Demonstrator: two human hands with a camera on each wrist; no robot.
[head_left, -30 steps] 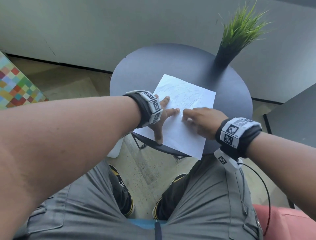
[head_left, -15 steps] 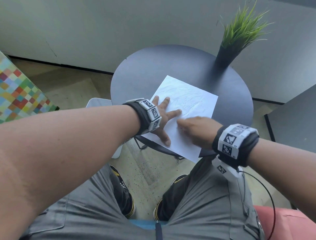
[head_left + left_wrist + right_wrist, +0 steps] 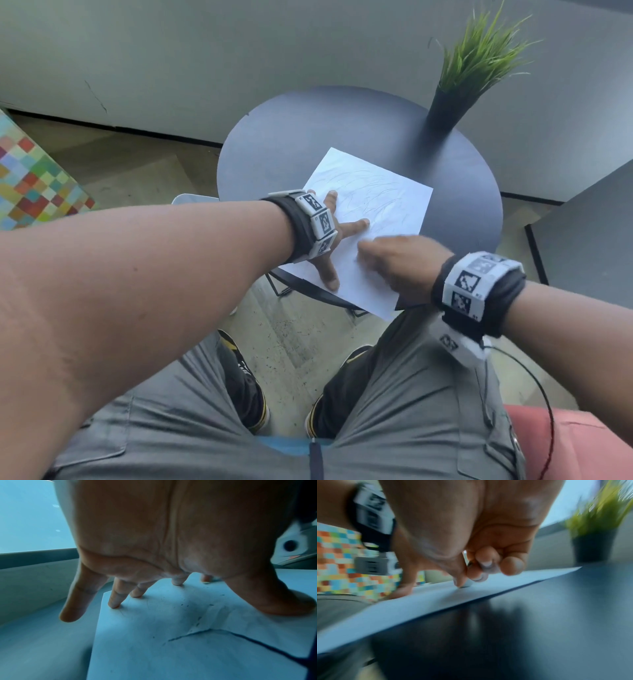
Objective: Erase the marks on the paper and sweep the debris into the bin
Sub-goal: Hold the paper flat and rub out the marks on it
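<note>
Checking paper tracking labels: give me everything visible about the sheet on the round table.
The paper is one white sheet, thin, lying flat and skewed on the dark round table, its near corner overhanging the edge. Faint pencil scribbles cover its far half; creases and dark specks show in the left wrist view. The left hand presses it with spread fingers; the right hand pinches a small eraser against it.

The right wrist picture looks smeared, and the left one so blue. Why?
Right wrist view: motion blur streaks the plant and paper, likely because the right hand is rubbing. Left wrist view: sharper, with a cold blue tint; the left hand shadows the paper.
</note>
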